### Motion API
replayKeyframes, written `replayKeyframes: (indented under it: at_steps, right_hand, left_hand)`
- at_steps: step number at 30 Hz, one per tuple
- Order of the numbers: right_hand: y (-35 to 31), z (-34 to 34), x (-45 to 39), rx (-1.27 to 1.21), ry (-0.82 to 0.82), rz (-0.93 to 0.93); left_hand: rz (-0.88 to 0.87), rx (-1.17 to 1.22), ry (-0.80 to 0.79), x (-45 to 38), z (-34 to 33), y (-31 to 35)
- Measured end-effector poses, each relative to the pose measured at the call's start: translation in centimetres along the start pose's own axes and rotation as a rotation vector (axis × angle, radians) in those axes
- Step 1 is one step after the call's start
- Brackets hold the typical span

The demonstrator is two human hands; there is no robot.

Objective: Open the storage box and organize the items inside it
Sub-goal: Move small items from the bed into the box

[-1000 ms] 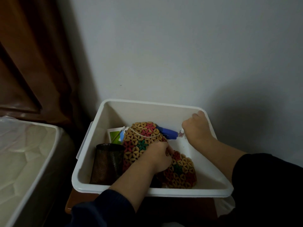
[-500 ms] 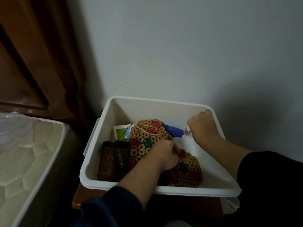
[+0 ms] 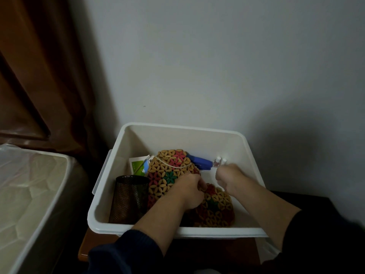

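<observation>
Two hands reached inside an open white plastic storage box (image 3: 197, 133), left hand (image 3: 188, 189) gripping a multicoloured beaded flower-pattern bag (image 3: 169, 171), right hand (image 3: 230, 177) curled, contents unclear, beside small clear bottles (image 3: 219, 162).

A white box (image 3: 245, 139) stands open on a brown worktop (image 3: 85, 248), against the wall at its back edge. Inside, a black mesh cup (image 3: 128, 198) stands upright in the front left corner. A green card (image 3: 138, 167) leans behind it. Beaded mats (image 3: 169, 167) fill the middle; the left hand (image 3: 189, 190) grips them, fingers curled over their edge. A blue stapler (image 3: 199, 163) lies behind the mats, a small clear bottle (image 3: 217, 162) just beside it. The right hand (image 3: 229, 177) is curled into a fist near the bottle; whether it holds anything cannot be told. A mattress (image 3: 29, 194) lies to the left.
</observation>
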State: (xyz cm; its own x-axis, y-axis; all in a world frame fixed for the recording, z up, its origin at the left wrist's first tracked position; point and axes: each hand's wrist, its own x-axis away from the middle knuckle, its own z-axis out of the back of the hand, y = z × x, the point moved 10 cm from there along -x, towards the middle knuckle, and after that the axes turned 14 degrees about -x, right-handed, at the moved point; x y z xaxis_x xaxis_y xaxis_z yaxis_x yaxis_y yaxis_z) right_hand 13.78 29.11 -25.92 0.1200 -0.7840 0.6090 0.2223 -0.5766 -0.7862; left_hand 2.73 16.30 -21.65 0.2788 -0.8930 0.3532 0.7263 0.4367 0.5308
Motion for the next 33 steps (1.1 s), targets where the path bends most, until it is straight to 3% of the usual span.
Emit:
replayKeyframes:
  at_steps: [11, 22, 28, 33]
  right_hand:
    - [1.1, -2.0, -1.4, -0.729, -0.016, -0.119]
    - [0.5, -1.0, -1.5, -0.429, 0.023, -0.044]
    - [-3.3, -0.1, 1.9, -0.244, -0.114, 0.005]
    - [-12.4, 0.8, 9.6, -0.067, -0.156, 0.464]
  left_hand:
    - [0.002, -0.009, -0.004, -0.1, 0.0, 0.0]
    - [-0.028, 0.011, 0.028, -0.5, -0.1, -0.1]
    - [-0.034, 0.251, 0.385, 1.4, 4.6, 0.8]
    - [-0.014, 0.311, 0.747, 7.6, 11.3, -0.1]
